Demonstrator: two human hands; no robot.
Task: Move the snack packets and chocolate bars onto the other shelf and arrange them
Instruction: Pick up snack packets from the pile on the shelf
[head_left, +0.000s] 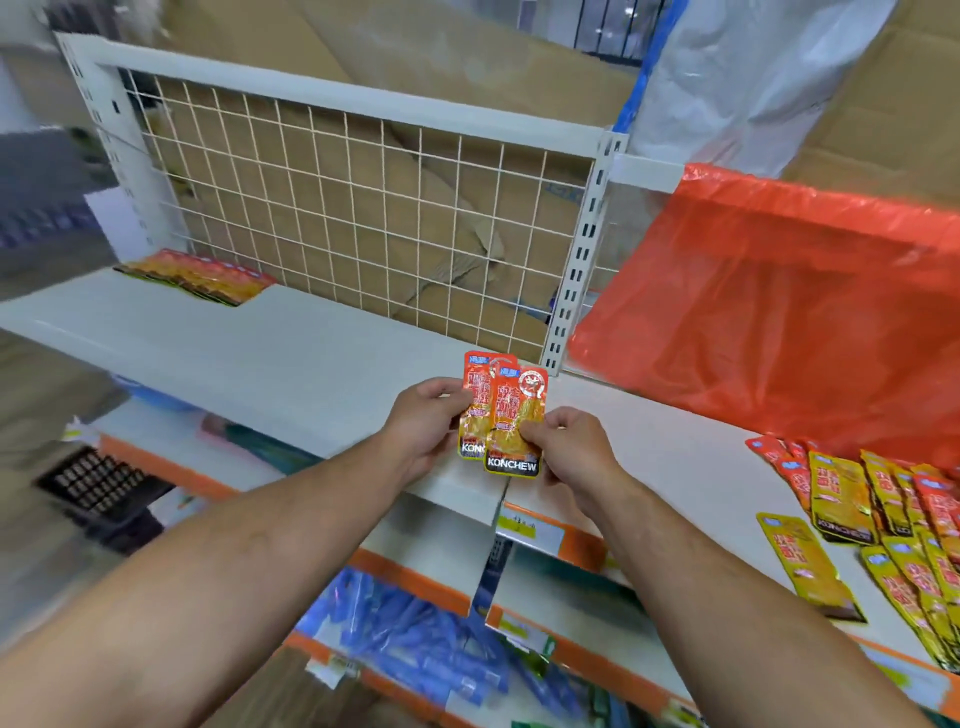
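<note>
Left shelf (249, 353) and right shelf (675, 467) adjoin. Red bag (779, 312) lies at right shelf's rear, loose packets (883, 519) before it. Packet row (197, 278) at left shelf's rear corner. Two packets (501, 410), overlapping, above the junction: left grip (431, 415) pinches one, right grip (566, 447) the other.

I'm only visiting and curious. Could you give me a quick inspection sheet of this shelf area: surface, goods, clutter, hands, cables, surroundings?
Surface: white left shelf, mostly bare; right shelf adjoins it at the same level.
Job's things: two orange held packets above the join of the shelves; a neat row of packets at the left shelf's back corner; a loose pile of packets on the right shelf. No chocolate bars that I can tell.
Clutter: red plastic bag on the right shelf behind the pile.
Hands: left hand and right hand grip the held packets from either side.
Cables: nothing seen.
Surroundings: wire mesh panel, cardboard boxes behind it, blue packets on a lower shelf.
</note>
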